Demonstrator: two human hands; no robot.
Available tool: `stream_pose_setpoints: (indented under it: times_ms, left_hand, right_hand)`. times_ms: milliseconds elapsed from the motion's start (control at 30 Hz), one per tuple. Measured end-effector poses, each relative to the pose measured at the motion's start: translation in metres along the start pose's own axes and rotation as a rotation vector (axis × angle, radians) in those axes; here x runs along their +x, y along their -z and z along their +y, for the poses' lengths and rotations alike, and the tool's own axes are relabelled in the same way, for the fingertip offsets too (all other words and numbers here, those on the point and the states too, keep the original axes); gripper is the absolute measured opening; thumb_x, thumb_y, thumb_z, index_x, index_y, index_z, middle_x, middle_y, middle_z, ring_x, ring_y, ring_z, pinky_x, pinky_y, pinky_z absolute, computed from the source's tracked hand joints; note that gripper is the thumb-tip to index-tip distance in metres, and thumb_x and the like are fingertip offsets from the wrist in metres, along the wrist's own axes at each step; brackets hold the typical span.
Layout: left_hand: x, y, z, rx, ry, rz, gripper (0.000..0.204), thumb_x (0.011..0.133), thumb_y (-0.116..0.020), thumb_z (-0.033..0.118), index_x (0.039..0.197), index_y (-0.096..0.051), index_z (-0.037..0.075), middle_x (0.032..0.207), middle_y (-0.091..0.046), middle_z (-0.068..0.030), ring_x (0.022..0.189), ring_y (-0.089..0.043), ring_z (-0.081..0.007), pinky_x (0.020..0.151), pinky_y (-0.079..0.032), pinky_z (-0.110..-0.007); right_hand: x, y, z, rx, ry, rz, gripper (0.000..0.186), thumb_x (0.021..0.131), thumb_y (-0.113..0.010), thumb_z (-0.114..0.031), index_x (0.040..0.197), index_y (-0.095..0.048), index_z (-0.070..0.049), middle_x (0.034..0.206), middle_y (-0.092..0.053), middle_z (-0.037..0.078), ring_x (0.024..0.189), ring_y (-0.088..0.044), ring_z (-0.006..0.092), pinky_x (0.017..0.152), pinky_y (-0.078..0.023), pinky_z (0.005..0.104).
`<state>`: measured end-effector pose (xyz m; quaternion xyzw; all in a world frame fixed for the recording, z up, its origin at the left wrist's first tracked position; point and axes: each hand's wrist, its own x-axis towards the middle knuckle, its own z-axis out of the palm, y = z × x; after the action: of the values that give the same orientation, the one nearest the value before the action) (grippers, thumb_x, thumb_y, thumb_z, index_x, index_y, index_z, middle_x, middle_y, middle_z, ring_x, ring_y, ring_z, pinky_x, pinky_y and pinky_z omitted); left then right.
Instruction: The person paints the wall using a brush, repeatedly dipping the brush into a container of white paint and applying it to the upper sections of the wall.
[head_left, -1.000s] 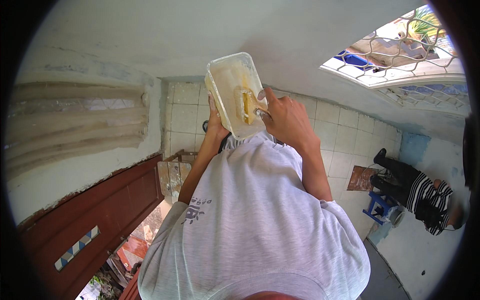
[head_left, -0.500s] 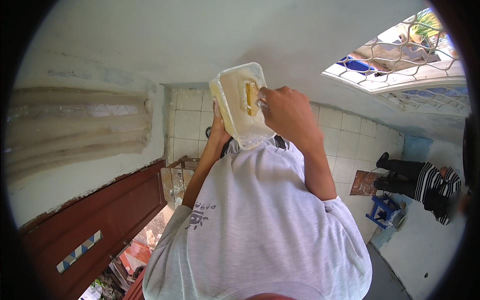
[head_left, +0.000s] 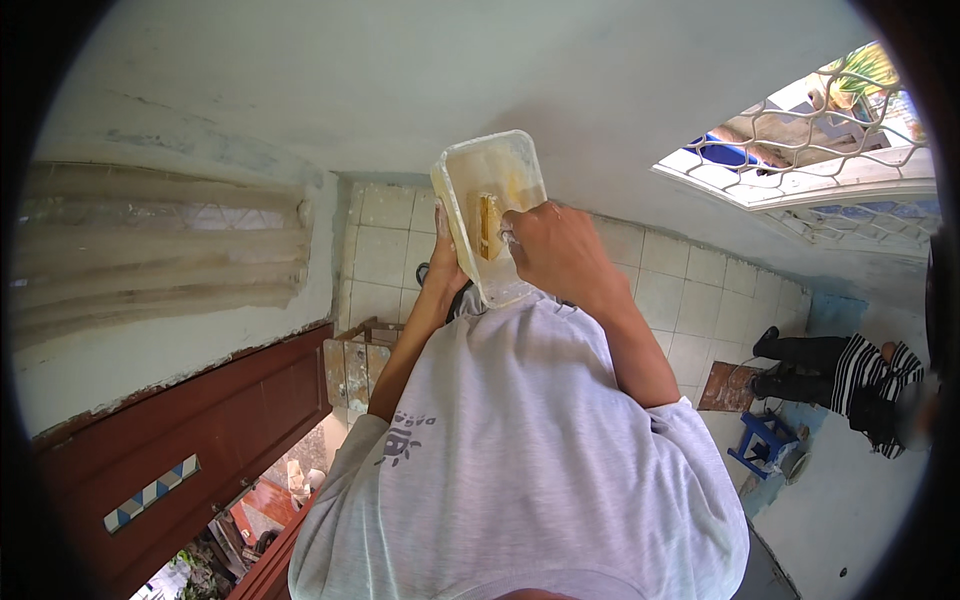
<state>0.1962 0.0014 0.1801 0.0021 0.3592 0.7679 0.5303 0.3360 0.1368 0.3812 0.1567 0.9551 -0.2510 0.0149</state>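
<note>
My left hand (head_left: 447, 258) grips the left side of a translucent, off-white plastic tub (head_left: 505, 165), fingers along its outer wall. The long tub is tilted so that its inside faces me, and pale paste coats its walls. Inside it, a flat yellow-edged spreader (head_left: 487, 226) rests near the left inner wall. My right hand (head_left: 560, 248) is closed at the spreader's right side, with whitish smears on the fingers. Its grip is partly hidden behind the knuckles.
Ahead is a grey-white wall (head_left: 350, 70), with a grille window (head_left: 800, 130) at right. A stained wooden stool (head_left: 350, 370) and red-brown door (head_left: 190, 440) stand left. At far right are a person in a striped top (head_left: 870, 375) and a blue stool (head_left: 765, 440).
The spreader and my right hand have moved toward me and slightly left inside the tub. The tub has shifted a little to the right in the view, with my left hand still holding it.
</note>
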Motion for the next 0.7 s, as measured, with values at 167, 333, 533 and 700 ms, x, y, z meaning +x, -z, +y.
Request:
stream_pose_setpoints:
  times_ms: [167,333,533,700]
  left_hand:
    - [-0.003,-0.006,0.01,-0.188,0.013,-0.02,0.085,0.096,-0.029,0.076,0.151,-0.038,0.012,0.144,-0.051,-0.0138,0.127,-0.056,-0.0307,0.103,-0.052,-0.05]
    - [-0.005,-0.014,0.016,-0.111,-0.029,-0.075,0.087,0.094,-0.032,0.077,0.151,-0.037,0.011,0.144,-0.051,-0.0146,0.127,-0.056,-0.0318,0.104,-0.051,-0.05]
    - [0.001,0.012,0.008,-0.093,-0.026,0.031,0.084,0.096,-0.031,0.074,0.153,-0.033,0.013,0.147,-0.048,-0.0139,0.129,-0.055,-0.0296,0.107,-0.049,-0.045]
    - [-0.013,-0.003,0.009,0.002,-0.061,0.08,0.077,0.099,-0.033,0.068,0.153,-0.033,0.013,0.147,-0.049,-0.0126,0.129,-0.055,-0.0257,0.105,-0.051,-0.042]
  right_hand:
    - [-0.023,0.025,0.021,0.232,-0.028,0.121,0.025,0.08,-0.066,-0.008,0.104,-0.07,-0.001,0.079,-0.068,0.021,0.07,-0.064,0.0387,0.068,-0.053,0.0431]
    - [-0.04,0.02,0.044,0.549,-0.195,0.04,0.032,0.079,-0.071,-0.005,0.11,-0.067,0.001,0.083,-0.071,0.018,0.068,-0.065,0.0265,0.069,-0.053,0.0344]
    - [-0.065,-0.012,0.056,0.769,-0.129,0.205,0.044,0.076,-0.076,-0.006,0.118,-0.064,0.001,0.093,-0.073,0.019,0.08,-0.071,0.0278,0.074,-0.055,0.0347]
    - [-0.08,0.002,0.053,0.562,-0.182,0.267,0.043,0.076,-0.073,-0.002,0.118,-0.066,-0.003,0.095,-0.073,0.018,0.08,-0.07,0.0336,0.072,-0.055,0.0371]
